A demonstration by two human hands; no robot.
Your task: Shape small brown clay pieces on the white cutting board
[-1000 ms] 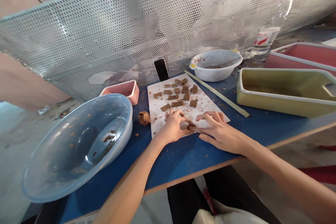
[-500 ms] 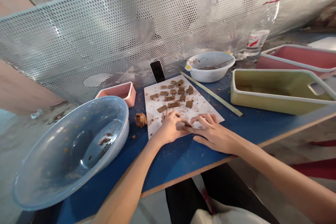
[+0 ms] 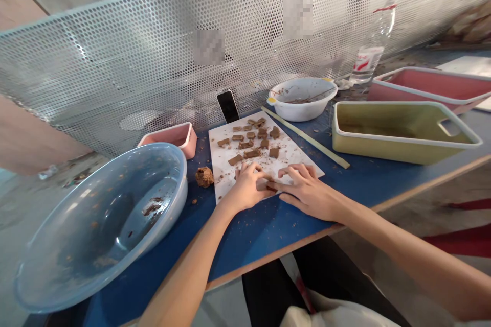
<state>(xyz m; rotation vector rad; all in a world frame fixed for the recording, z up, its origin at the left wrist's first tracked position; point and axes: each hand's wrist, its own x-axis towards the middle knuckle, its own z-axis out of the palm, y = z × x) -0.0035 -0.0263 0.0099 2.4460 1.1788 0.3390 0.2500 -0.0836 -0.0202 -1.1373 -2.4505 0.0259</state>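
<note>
On a white sheet [image 3: 226, 186] lie several small brown clay pieces [image 3: 252, 154], some blocky and some long. At the sheet's near edge, my left hand [image 3: 249, 188] is closed, thumb and fingers around a small brown clay piece [image 3: 271, 188] that is mostly hidden. My right hand [image 3: 307, 191] comes from the other side with fingers spread; its forefinger reaches over that same piece and touches it, while the thumb stays apart. A rough clay lump [image 3: 204, 177] sits just left of the sheet.
A big blue basin [image 3: 103, 214] tilts at the left, near a small pink tub [image 3: 191, 141]. Behind are a phone [image 3: 228, 107], a white bowl [image 3: 305, 110] and a bottle [image 3: 370, 56]. A pale stick [image 3: 305, 136], a green bin [image 3: 402, 149] and a pink bin [image 3: 433, 89] lie rightward.
My right hand has shifted slightly left, its forefinger now further over the clay piece. My left hand keeps its grip. The whole view has moved a little.
</note>
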